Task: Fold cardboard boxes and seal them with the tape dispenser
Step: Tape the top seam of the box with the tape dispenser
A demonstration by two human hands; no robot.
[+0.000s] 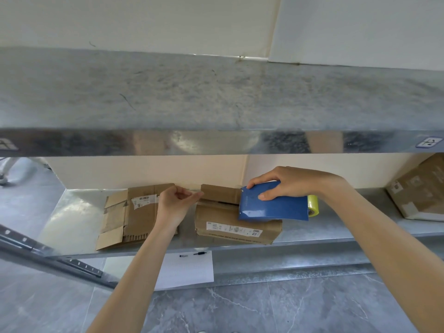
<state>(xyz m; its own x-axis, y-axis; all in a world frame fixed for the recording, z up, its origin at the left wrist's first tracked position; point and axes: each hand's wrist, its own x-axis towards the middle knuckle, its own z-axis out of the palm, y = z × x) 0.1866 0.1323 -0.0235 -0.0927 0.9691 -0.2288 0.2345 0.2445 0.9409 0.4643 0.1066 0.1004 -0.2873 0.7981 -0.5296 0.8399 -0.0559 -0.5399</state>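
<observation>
Setting: a galvanised metal rack against a pale wall. The work is done on the middle shelf point(72, 212), reached from under the upper shelf point(216, 92).
Left fingers point(198, 194): the thumb and forefinger are closed in a pinch and the rest are curled. A faint, clear strip of tape point(193, 187) appears to be held, probably to keep its free end taut and off the cardboard.
Left hand point(174, 204): it is raised between the two cartons, just left of the box's rear flap.
Right fingers point(266, 195): they are wrapped round the blue dispenser point(274, 207), thumb on the near face and the others over the top.
Right hand point(288, 182): it grips from above, so the tool can be pressed down and drawn along.
Dispenser: it is laid over the top seam of the box point(235, 227), with the yellow roll point(313, 205) trailing to the right.
Box: it is folded, label facing forward, with the top flaps not yet fully flat. Sealing is judged to be just starting.
Flat box point(137, 212): it lies unfolded to the left, partly under the left wrist, and is probably next in turn.
Periphery: another carton point(420, 188) is at the far right, and a paper point(187, 270) with a pen point(200, 253) is on the level below.
</observation>
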